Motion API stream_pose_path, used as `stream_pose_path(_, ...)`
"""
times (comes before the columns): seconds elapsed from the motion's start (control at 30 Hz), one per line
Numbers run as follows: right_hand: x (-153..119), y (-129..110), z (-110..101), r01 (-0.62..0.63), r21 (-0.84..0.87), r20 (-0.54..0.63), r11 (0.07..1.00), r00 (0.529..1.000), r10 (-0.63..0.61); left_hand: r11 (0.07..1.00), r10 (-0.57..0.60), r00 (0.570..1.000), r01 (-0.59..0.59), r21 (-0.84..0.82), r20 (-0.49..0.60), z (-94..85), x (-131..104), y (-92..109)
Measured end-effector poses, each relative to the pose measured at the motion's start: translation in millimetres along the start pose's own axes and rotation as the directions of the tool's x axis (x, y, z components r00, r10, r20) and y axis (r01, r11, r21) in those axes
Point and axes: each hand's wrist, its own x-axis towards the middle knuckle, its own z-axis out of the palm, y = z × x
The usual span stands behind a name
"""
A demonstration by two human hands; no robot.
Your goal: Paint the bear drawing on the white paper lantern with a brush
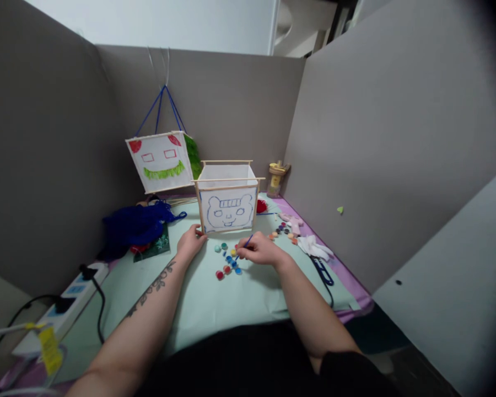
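My right hand is closed on a thin blue paintbrush, its tip down among the small paint pots. The pots hold blue, red, yellow and green paint. My left hand rests by the lower left corner of a box-shaped lantern, fingertips at its wooden frame; whether they grip it I cannot make out. The lantern stands upright with white sides and stick edges, and its front carries a blue outline of an animal face.
A painted lantern hangs by blue cords at the back left, above blue fabric. A power strip lies at the left edge. On the right are white gloves, more small pots and a bottle. Grey partitions enclose the table.
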Motion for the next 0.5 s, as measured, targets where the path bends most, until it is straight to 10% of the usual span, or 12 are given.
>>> stream_pose_path(0.5, 0.2, 3.9, -0.2, 0.025, -0.131, 0.025, 0.991, 0.999, -0.022, 1.0, 0.002, 1.0, -0.002, 0.0, -0.006, 1.9, 1.5, -2.7)
